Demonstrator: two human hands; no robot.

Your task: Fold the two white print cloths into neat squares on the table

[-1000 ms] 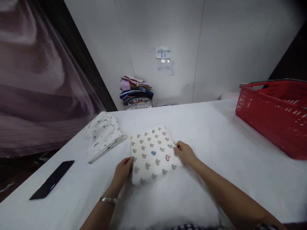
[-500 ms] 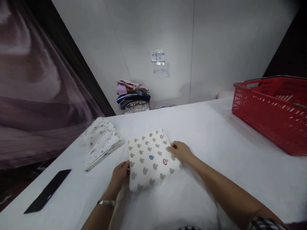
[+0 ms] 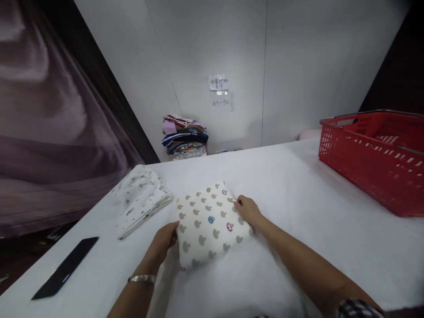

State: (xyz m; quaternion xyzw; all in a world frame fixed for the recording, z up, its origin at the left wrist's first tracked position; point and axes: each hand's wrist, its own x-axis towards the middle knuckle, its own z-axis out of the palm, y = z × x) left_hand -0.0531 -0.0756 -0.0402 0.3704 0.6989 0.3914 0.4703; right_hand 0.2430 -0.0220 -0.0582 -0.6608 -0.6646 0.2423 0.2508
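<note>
A folded white cloth [image 3: 207, 225] with grey mushroom prints and a few coloured ones lies before me on the white table. Its left edge is pinched by my left hand [image 3: 164, 240], whose wrist bears a silver bracelet. On the right edge, my right hand [image 3: 248, 209] grips the cloth between thumb and curled fingers. The layers under the top face are hidden. Left of it rests another folded white cloth [image 3: 142, 198] with small grey prints, apart from both hands.
A red plastic basket [image 3: 371, 172] stands at the right. A flat black object [image 3: 66, 268] lies near the table's left edge. Behind the far edge is a stack of folded fabrics [image 3: 184, 137] against the wall, below paper signs [image 3: 219, 92]. A mauve curtain [image 3: 56, 119] hangs left.
The view has tilted slightly, so the scene sits a little lower. My left hand has shifted slightly on the cloth's left edge; both hands keep hold of the mushroom-print cloth.
</note>
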